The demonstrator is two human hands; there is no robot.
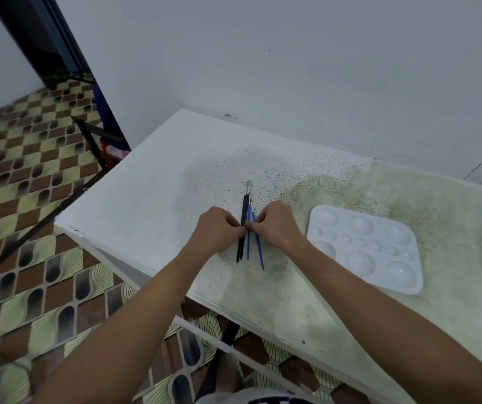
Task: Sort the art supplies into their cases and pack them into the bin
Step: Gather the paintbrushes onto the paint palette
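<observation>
Several thin paint brushes (245, 208), some black-handled and some blue-handled, lie bunched on the white table (152, 188), tips pointing away from me. My left hand (216, 228) pinches the bunch from the left with curled fingers. My right hand (274, 225) pinches it from the right. Both hands meet at the middle of the handles. A white plastic paint palette (365, 249) with round wells lies flat to the right of my right hand. No case or bin is in view.
The table's left and near edges drop to a patterned tile floor (30, 217). A grey wall (292, 68) stands right behind the table. A dark folding frame (94, 135) leans at the left by a doorway.
</observation>
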